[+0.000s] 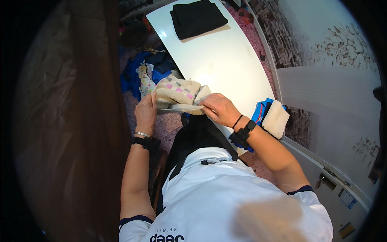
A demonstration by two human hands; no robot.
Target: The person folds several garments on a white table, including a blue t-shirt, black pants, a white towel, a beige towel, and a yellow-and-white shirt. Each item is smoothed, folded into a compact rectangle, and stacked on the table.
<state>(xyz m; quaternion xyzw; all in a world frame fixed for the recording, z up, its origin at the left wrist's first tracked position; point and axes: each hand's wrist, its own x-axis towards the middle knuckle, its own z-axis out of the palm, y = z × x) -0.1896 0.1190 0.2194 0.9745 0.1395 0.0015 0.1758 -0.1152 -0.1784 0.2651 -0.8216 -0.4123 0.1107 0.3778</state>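
Note:
A cream terry towel with pink and grey squares hangs between my two hands, bunched and partly folded over. My left hand pinches its left edge, with the thumb up against the cloth. The right corner is gripped by my right hand, fingers closed over the fabric. Behind the towel lies the white tabletop, and the cloth overlaps its near left edge. At the table's far end rests a folded black garment.
Folded cloths, a cream one on top, sit at the table's right edge near my right forearm. Left of the table, a heap of blue and patterned clothes lies above the pink carpet. A brown panel rises close on my left.

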